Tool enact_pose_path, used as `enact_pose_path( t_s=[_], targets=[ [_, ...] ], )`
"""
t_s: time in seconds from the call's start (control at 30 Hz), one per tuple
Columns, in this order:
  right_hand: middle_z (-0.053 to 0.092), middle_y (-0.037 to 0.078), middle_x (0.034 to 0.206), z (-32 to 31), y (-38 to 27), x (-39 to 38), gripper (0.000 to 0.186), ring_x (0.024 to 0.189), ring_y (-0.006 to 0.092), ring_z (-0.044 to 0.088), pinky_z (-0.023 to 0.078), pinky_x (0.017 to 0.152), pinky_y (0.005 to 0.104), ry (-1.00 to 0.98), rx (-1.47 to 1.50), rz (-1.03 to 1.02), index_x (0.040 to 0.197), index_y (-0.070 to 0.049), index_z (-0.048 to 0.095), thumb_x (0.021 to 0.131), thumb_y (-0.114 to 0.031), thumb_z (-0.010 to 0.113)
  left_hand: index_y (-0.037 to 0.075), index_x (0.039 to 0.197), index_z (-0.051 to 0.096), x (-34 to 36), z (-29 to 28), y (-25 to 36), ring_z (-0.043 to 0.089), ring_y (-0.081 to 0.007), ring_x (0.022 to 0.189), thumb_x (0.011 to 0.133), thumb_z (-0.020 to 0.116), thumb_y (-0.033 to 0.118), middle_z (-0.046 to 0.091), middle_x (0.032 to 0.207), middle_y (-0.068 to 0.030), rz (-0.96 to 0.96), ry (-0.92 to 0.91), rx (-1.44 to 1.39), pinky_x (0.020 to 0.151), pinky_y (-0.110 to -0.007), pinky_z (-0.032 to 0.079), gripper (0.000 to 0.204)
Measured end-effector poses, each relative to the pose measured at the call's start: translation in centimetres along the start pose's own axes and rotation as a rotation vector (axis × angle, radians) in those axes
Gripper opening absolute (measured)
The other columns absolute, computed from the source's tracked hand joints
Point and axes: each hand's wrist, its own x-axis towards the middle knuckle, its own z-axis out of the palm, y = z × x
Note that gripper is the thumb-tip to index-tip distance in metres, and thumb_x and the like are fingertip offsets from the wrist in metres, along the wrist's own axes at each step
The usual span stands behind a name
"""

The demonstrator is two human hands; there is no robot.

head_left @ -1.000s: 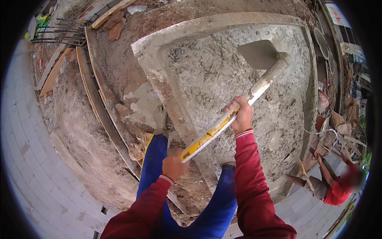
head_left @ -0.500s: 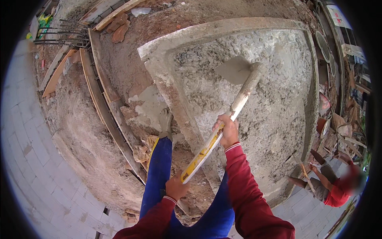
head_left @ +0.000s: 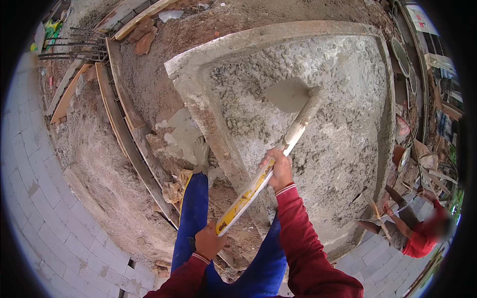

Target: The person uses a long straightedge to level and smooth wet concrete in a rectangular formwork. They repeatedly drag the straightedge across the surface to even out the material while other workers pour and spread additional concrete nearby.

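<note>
A long-handled hoe [head_left: 244, 194] runs from low centre up to the right across the mixing trough. Yellow patches show on its white handle, and its broad grey blade [head_left: 288, 95] rests over the wet concrete [head_left: 343, 119]. My left hand [head_left: 209, 240] is wrapped round the near end of the handle. Farther up, my right hand [head_left: 279, 168] grips the shaft around its middle. Both hands are closed on it. Wet mix coats the shaft near the blade, and the blade's lower edge is hard to make out against the concrete.
A raised rim [head_left: 198, 54] borders the trough. Wooden form boards [head_left: 124, 124] run along the left, with rebar rods [head_left: 74, 47] behind. Grey paving [head_left: 54, 198] lies at far left. On the right, a person in a red shirt [head_left: 422, 238] holds a wooden-handled tool [head_left: 380, 218].
The hoe's blade and handle have shifted slightly left and down in view, with both hands still on the handle. The surroundings have also shifted a little left.
</note>
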Motion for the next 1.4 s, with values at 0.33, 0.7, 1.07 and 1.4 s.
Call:
enact_pose_path(
  t_s=[0.33, 0.7, 1.07, 1.4],
  targets=[
    [0.056, 0.008, 0.070, 5.1, 5.7, 10.7, 0.013, 0.055, 0.0211, 0.057, 0.050, 0.049, 0.0385, 0.004, -0.323, 0.066, 0.085, -0.004, 0.056, 0.077, -0.008, 0.065, 0.004, 0.104, 0.059, 4.3, 5.1, 0.3, 0.068, -0.0422, 0.080, 0.073, 0.073, 0.026, 0.069, 0.083, -0.0225, -0.151, 0.161, -0.160, 0.071, -0.050, 0.055, 0.041],
    [0.057, 0.006, 0.061, 2.4, -3.8, 13.2, 0.012, 0.047, 0.0174, 0.056, 0.046, 0.043, 0.0336, 0.046, -0.433, -0.276, 0.080, -0.003, 0.058, 0.078, -0.011, 0.066, 0.001, 0.101, 0.061, 10.1, 10.3, 6.2, 0.070, -0.0346, 0.073, 0.074, 0.073, 0.018, 0.069, 0.083, -0.0196, -0.051, 0.080, -0.508, 0.066, -0.043, 0.056, 0.034],
    [0.068, 0.029, 0.098, -18.9, 9.4, -10.0, 0.067, 0.092, 0.0427, 0.068, 0.054, 0.080, 0.0470, -0.038, -1.263, 0.087, 0.121, 0.003, 0.059, 0.074, -0.042, 0.078, 0.004, 0.157, 0.011, 10.3, 7.6, 10.2, 0.046, -0.0248, 0.129, 0.089, 0.055, 0.070, 0.047, 0.137, -0.0141, -0.089, -0.255, -0.968, 0.098, -0.040, 0.043, 0.105],
    [0.070, 0.021, 0.080, -32.8, 11.1, -6.4, 0.056, 0.073, 0.0404, 0.069, 0.056, 0.067, 0.0487, 0.057, -1.433, -0.329, 0.121, -0.006, 0.062, 0.074, -0.035, 0.075, 0.004, 0.094, 0.053, 22.8, 10.3, 23.2, 0.057, -0.0189, 0.056, 0.082, 0.066, 0.001, 0.058, 0.074, -0.0070, -0.098, 0.322, -1.332, 0.051, -0.034, 0.050, 0.018]
  ],
)
